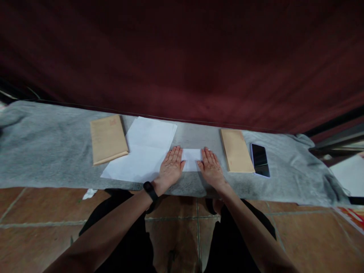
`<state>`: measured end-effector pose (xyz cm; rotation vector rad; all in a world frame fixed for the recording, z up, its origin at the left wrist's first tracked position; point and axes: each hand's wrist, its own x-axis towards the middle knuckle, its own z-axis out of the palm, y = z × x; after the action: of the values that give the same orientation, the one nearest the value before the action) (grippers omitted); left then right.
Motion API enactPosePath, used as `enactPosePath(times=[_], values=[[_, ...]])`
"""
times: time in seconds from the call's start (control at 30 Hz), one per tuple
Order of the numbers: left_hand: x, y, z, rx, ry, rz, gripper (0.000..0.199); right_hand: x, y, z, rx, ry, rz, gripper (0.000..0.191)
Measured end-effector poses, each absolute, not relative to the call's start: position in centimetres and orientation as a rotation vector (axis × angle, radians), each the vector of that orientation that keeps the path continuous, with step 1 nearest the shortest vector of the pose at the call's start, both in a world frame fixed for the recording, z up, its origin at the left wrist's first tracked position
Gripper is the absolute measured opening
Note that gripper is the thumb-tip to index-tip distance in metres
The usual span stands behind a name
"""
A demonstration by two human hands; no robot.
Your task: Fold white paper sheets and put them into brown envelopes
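A folded strip of white paper (191, 160) lies on the grey cloth, its middle showing between my two hands. My left hand (172, 165) rests flat on its left end, fingers stretched out. On its right end, my right hand (211, 167) presses flat, with the thumb pointing inward. Both palms hide the ends of the strip. Left of my left hand, larger white sheets (142, 151) lie loosely overlapped, and that hand covers part of their right edge. A black band (150, 191) circles my left wrist.
A stack of brown envelopes (108, 139) sits on the left, touching the sheets. Another brown envelope stack (237, 151) is at right, beside a phone (260, 160). Grey cloth (57, 148) covers the long narrow surface. A dark red curtain (182, 68) hangs behind it. Crumpled tissue (89, 193) lies on the tiles.
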<state>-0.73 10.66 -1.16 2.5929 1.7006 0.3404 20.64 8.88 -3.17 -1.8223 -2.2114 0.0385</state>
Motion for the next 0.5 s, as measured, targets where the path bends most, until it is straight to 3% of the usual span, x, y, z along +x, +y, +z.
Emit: enactPosePath(times=[0.27, 0.5], values=[[-2.8, 12.0, 1.3, 2.574, 1.741, 0.416, 0.056, 20.4, 8.8, -3.0, -1.856, -2.197, 0.015, 0.062], [-16.9, 16.9, 2.4, 2.032, 2.424, 0.778, 0.054, 20.4, 8.9, -3.1, -1.851, -2.195, 0.016, 0.062]])
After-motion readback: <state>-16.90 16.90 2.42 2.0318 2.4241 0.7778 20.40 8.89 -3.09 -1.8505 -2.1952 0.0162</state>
